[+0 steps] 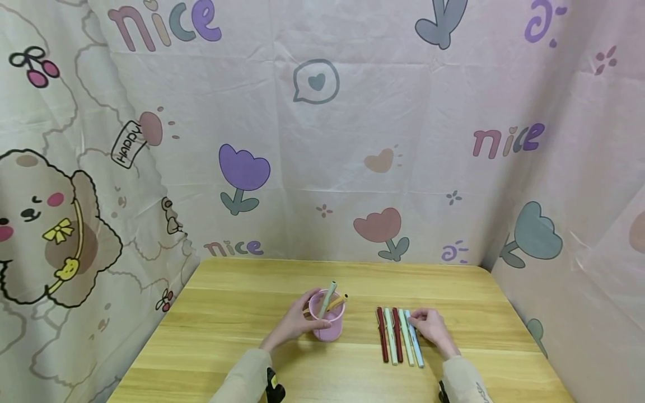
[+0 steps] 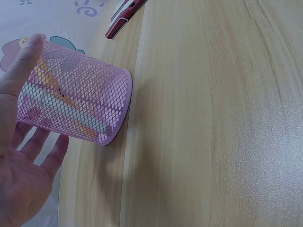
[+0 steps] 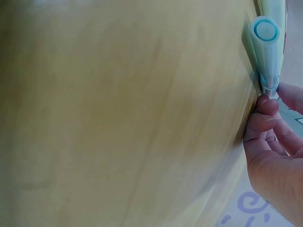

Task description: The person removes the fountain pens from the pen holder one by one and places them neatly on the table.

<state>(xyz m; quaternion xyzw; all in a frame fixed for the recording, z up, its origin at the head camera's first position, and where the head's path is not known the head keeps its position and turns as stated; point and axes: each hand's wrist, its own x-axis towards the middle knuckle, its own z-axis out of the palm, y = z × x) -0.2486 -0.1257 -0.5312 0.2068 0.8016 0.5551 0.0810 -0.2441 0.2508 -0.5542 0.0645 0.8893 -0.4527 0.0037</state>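
Note:
My left hand (image 1: 298,320) grips a pink mesh pen holder (image 1: 328,331) from its left side, thumb across the front and fingers behind. Inside it lean a pale green pen (image 1: 330,292) and an orange-yellow pen (image 1: 336,303); their lower parts show through the mesh in the left wrist view. To the right, my right hand (image 1: 430,326) pinches the far part of a light blue pen (image 1: 415,341), the rightmost in a row on the table. Next to it lie two pale green pens, one of them here (image 1: 406,338), and two dark red pens, one at the row's left end (image 1: 382,336).
The wooden table (image 1: 242,291) bears the pen holder near its middle and the row of pens to the right. A printed cloth (image 1: 322,134) hangs behind the table and along both sides.

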